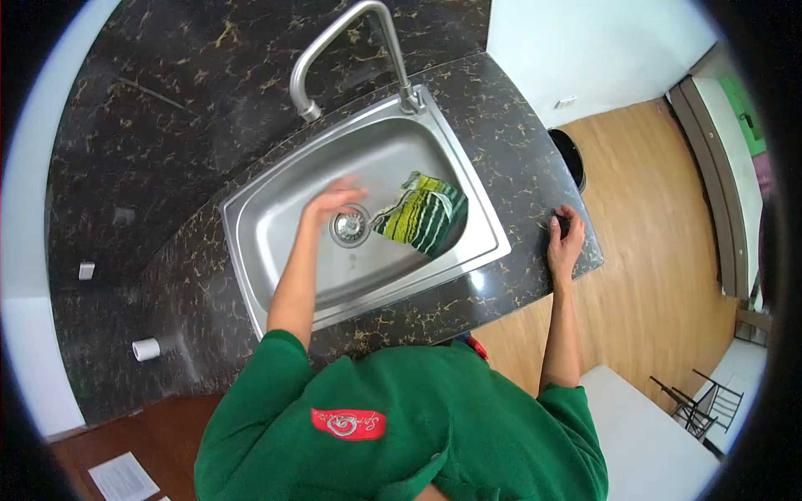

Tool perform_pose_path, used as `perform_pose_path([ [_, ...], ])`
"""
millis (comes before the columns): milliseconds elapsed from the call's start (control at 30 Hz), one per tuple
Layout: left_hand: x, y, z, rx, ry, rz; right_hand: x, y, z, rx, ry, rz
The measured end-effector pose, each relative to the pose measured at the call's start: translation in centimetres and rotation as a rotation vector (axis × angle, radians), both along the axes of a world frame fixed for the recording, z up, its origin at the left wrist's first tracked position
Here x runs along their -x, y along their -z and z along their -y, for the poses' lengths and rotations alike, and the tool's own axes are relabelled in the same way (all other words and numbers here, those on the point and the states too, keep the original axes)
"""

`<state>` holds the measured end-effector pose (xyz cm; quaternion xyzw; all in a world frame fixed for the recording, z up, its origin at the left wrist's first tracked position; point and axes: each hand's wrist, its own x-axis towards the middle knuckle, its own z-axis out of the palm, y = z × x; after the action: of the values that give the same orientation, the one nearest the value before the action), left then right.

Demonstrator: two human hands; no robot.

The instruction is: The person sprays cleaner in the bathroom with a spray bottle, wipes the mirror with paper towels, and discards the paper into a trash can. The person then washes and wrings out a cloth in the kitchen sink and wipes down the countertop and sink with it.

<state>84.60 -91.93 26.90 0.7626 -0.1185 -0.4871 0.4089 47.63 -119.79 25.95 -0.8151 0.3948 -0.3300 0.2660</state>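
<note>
My left hand (pixel 332 200) hovers over the steel sink (pixel 271 200), beside the drain strainer (pixel 350 225). Its fingers are spread and slightly blurred, with nothing between them. To its right, a green, yellow and white striped cloth (pixel 418 213) lies crumpled in the basin, not touched by either hand. On the dark counter's right end (pixel 526 179) rests my right hand (pixel 568 242), fingers and thumb curled around something black that I cannot make out.
A curved faucet (pixel 347 17) rises behind the basin. A black bin (pixel 568 159) stands on the wooden floor beyond the counter's right edge. A white roll (pixel 145 349) is at the left, and a dark metal rack or chair (pixel 697 405) at the lower right.
</note>
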Motion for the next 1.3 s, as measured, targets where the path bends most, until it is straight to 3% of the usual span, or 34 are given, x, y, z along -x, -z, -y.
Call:
perform_pose_path([
  [67,-5.5,3.5,-1.5,-0.346,0.060,0.819,-0.1,0.1,0.1,-0.001,0.015,0.012],
  [167,1.1,0.3,2.1,0.260,0.143,1.336,-0.2,-0.1,0.0,-0.029,0.023,0.027],
  [233,4.1,3.9,4.4,0.321,0.788,1.279,-0.4,-0.1,0.0,-0.052,0.028,0.044],
  [300,7.7,5.7,6.0,0.394,1.125,1.268,-0.4,0.1,0.0,-0.075,0.027,0.064],
  [400,6.1,7.5,6.9,0.344,1.161,1.138,-0.2,0.5,0.1,-0.078,0.033,0.077],
  [500,1.9,7.5,4.9,-0.107,0.931,1.194,-0.2,0.9,-0.2,-0.130,0.031,0.137],
  [567,-3.0,10.8,-0.5,-0.116,0.722,1.287,-0.4,0.9,0.0,-0.118,0.029,0.135],
  [633,-4.6,11.1,-5.4,-0.181,0.688,1.228,-0.5,1.0,0.0,-0.123,0.026,0.126],
  [800,0.2,11.5,-12.4,-0.453,0.319,1.139,-0.4,1.1,0.0,-0.090,0.027,0.097],
  [967,7.8,12.4,-9.4,-0.875,-0.043,0.821,-0.2,1.3,0.1,-0.037,0.013,0.054],
  [1167,15.0,7.6,1.0,-0.914,0.095,0.277,-0.5,0.7,0.0,-0.038,0.018,0.054],
  [1300,14.7,7.3,1.6,-0.598,0.510,0.336,-0.6,0.5,-0.3,-0.013,0.011,0.043],
])
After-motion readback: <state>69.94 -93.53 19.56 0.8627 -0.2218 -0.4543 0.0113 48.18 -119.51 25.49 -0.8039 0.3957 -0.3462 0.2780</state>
